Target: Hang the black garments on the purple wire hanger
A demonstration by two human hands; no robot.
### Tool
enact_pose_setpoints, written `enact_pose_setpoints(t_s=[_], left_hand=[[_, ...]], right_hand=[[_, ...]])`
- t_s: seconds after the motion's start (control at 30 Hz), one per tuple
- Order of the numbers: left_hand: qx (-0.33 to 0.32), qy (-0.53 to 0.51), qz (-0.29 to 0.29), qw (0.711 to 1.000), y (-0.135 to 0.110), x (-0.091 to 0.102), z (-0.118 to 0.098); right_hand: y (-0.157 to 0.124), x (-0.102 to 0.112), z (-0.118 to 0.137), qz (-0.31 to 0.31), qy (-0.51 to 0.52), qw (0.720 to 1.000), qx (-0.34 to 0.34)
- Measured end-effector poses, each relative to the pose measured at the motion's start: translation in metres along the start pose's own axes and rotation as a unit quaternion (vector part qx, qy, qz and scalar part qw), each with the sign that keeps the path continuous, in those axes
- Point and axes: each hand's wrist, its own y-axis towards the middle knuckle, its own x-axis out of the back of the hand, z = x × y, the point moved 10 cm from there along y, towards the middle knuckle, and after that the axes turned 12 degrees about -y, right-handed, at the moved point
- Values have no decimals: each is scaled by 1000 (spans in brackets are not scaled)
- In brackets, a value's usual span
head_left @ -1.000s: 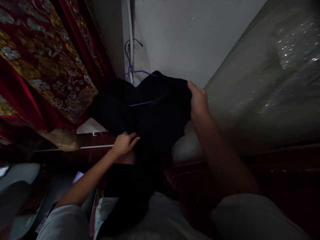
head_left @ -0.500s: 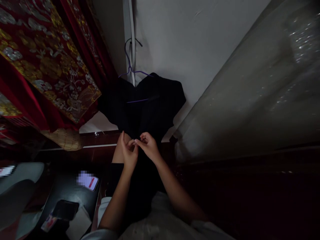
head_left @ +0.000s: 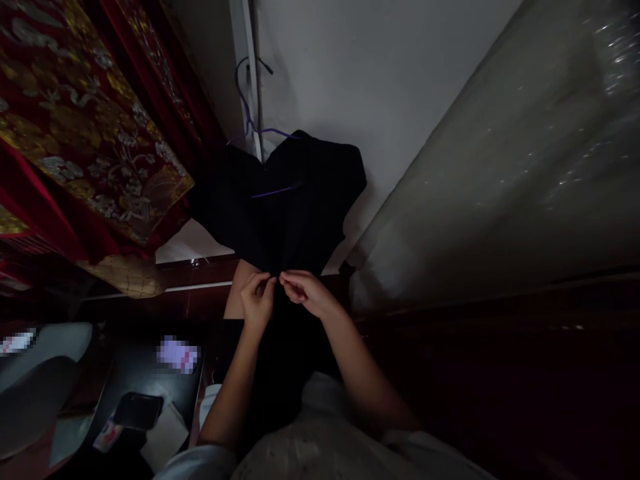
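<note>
A black short-sleeved garment (head_left: 320, 193) hangs on a purple wire hanger (head_left: 273, 131) in front of me, its front parted in a deep V. At the bottom of that V, my left hand (head_left: 257, 303) pinches thumb and forefinger together at the garment's left front edge. Close beside it on the right, my right hand (head_left: 306, 292) is also pinched at the front edge, its other fingers curled. A small gap separates the two sets of fingertips. Whether a small fastener lies between them is too dark to make out.
Red cloth with gold and silver embroidery (head_left: 125, 167) hangs at left. A black stool or table (head_left: 120, 373) holds a lit phone (head_left: 179, 355), a dark phone-like object (head_left: 139, 410) and a pale packet (head_left: 165, 437). Plastic sheeting (head_left: 490, 173) covers something at right.
My fingertips, touching each other before, are now slightly apart and pinched at the garment. The left forefinger has bent from straight to curled. The garment's front edges draw together at my fingers.
</note>
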Motion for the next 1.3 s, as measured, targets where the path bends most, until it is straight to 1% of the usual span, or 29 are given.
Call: enact_pose_setpoints(t_s=[0.07,0.1,0.13,0.2,0.27,0.33,0.37,0.43,0.5,0.57,0.6,0.7,0.77,0.8,0.87,0.93,1.0,1.07,1.13,1.17,1.23,1.3], left_hand=[[-8,17,0,1000,-1,-2,1],[-14,27,-1,1000,-1,-3,2],[-18,38,-2,999,0,-4,3],[-25,60,8,998,1,-10,7],[-26,84,38,995,2,-20,15],[-26,112,72,991,3,-30,22],[-25,125,88,988,4,-34,24],[-19,140,125,982,10,-43,25],[-7,132,178,975,21,-52,18],[-14,102,216,971,40,-58,-4],[-31,82,212,973,54,-57,-21],[-130,41,153,979,101,-50,-87],[-189,42,134,972,129,-55,-124],[-213,51,135,966,140,-61,-138],[-256,80,156,951,157,-77,-158],[-290,114,177,934,166,-90,-169],[-314,134,172,924,171,-94,-174],[-329,136,146,923,174,-88,-175],[-335,132,123,925,173,-80,-174],[-335,132,115,926,172,-76,-172],[-329,137,103,929,168,-69,-167],[-316,140,101,933,166,-64,-162]], right_hand=[[6,4,14,-28,20,999,15],[12,6,28,-48,26,998,31],[18,9,47,-69,29,996,53],[33,16,101,-115,28,986,116],[45,21,161,-154,17,972,176],[53,25,210,-182,11,961,209],[55,25,227,-187,7,958,218],[55,22,245,-184,-8,954,236],[53,21,247,-174,-32,949,259],[50,28,244,-171,-56,941,287],[48,35,243,-177,-62,936,298],[44,64,248,-213,-49,924,314],[37,77,254,-231,-31,919,317],[33,78,258,-232,-30,918,320],[22,71,264,-222,-52,916,331],[13,57,266,-208,-101,911,342],[11,44,263,-196,-148,903,353],[14,36,260,-201,-175,890,370],[20,33,255,-228,-179,876,386],[24,32,251,-241,-175,873,387],[32,29,242,-251,-157,881,370],[35,25,236,-241,-137,894,352]])
